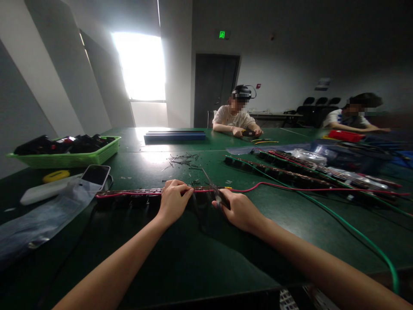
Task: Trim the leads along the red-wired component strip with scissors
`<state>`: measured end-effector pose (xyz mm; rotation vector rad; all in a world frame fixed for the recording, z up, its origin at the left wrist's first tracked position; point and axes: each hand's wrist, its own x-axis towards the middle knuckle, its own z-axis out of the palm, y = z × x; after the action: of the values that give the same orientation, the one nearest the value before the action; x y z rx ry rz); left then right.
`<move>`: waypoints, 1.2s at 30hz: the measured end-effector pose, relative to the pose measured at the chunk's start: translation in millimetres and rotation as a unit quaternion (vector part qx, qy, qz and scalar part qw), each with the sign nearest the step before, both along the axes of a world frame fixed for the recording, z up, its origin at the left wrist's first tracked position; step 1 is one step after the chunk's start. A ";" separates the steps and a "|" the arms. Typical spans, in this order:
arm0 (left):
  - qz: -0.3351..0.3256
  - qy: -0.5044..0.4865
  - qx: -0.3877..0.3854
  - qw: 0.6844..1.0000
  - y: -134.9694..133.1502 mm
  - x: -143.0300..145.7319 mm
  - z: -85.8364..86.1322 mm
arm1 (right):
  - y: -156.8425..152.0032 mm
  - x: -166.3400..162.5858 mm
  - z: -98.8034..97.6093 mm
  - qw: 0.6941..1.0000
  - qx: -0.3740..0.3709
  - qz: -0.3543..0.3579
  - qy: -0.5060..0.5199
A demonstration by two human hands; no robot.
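Observation:
A long dark strip [129,192] of black blocks lies across the table in front of me, with a red wire [264,184] running along its top and off to the right. My left hand [174,198] rests on the strip's middle, thumb and fingertips pressed together at the wire. What they pinch is too small to make out. My right hand [240,209] is closed round dark-handled pliers [220,197], whose head is beside the strip, right of my left hand. A thin dark piece slants up near the pliers. Beyond the strip lies a pile of thin black ties [183,160].
At left are a green basket [71,159] of black parts, a phone [96,176], a yellow roll [56,176] and a plastic bag [54,211]. More wired strips [290,174] and a green wire [348,232] lie right. Two people sit across the table, near a blue bar [174,137].

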<state>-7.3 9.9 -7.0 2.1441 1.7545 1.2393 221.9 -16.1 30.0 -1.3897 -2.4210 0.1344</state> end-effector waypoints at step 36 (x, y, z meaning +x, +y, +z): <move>-0.004 0.006 0.002 1.000 0.9 -0.6 -0.3 | -11.5 -7.7 -0.5 0.992 0.018 -0.010 -0.122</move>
<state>-7.9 10.8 -7.3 2.1629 1.7472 1.2323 214.2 -27.6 29.5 -1.4895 -2.5895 -0.0880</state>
